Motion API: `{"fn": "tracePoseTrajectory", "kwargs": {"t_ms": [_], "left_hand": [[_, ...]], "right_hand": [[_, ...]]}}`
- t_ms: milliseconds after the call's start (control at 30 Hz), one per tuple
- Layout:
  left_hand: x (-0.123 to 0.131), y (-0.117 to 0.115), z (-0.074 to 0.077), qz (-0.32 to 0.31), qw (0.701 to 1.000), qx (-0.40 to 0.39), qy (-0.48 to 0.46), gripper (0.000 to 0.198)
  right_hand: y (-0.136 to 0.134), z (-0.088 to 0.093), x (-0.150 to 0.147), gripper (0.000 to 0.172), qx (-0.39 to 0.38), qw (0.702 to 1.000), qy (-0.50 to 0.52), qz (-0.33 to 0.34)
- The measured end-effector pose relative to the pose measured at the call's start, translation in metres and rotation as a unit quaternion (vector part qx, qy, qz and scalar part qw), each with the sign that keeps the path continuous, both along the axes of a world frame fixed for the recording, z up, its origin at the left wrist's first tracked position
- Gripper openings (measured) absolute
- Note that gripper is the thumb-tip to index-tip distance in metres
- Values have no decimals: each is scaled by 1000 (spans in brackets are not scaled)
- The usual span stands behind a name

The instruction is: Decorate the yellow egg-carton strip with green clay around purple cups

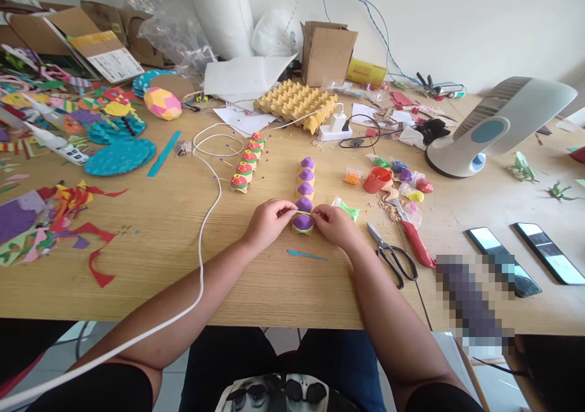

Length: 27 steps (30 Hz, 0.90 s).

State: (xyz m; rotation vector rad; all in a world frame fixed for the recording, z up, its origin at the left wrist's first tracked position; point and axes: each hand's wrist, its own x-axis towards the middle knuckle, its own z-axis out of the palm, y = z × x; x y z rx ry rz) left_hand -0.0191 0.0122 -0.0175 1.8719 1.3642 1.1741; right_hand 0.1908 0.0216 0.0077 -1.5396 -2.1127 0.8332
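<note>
A strip of egg-carton cups topped with purple clay [304, 189] runs away from me at the middle of the table. Across its near end lies a thin green clay strip [303, 213], pinched at one end by my left hand [273, 220] and at the other by my right hand [333, 222]. Just below the cups is a small blue modelling tool [307, 255]. Beside my right hand rests a bag of green clay [347, 209]. Up and to the left stands a second egg-carton strip [247, 163], decorated in red, green and yellow, with thin sticks at its sides.
Scissors [392, 255] and a red-handled cutter [417, 241] lie right of my arm. Beyond are a red cup [377, 180], clay bags, a white fan [493, 125] and phones [503, 259]. A white cable [201, 241] crosses my left arm. A yellow egg tray [295, 102] sits behind.
</note>
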Motion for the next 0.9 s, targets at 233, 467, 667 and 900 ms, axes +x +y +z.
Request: {"fn": "tracePoseTrajectory", "kwargs": {"t_ms": [233, 467, 667, 900], "left_hand": [[1, 0, 0, 13, 1000, 15, -7, 15], [0, 0, 0, 6, 1000, 12, -3, 14], [0, 0, -1, 3, 1000, 9, 3, 13], [0, 0, -1, 4, 1000, 8, 10, 13]], "right_hand": [[1, -4, -1, 23, 21, 1000, 12, -12], [2, -4, -1, 21, 24, 1000, 12, -11], [2, -4, -1, 18, 15, 1000, 11, -11], [1, -1, 0, 18, 5, 1000, 3, -10]]}}
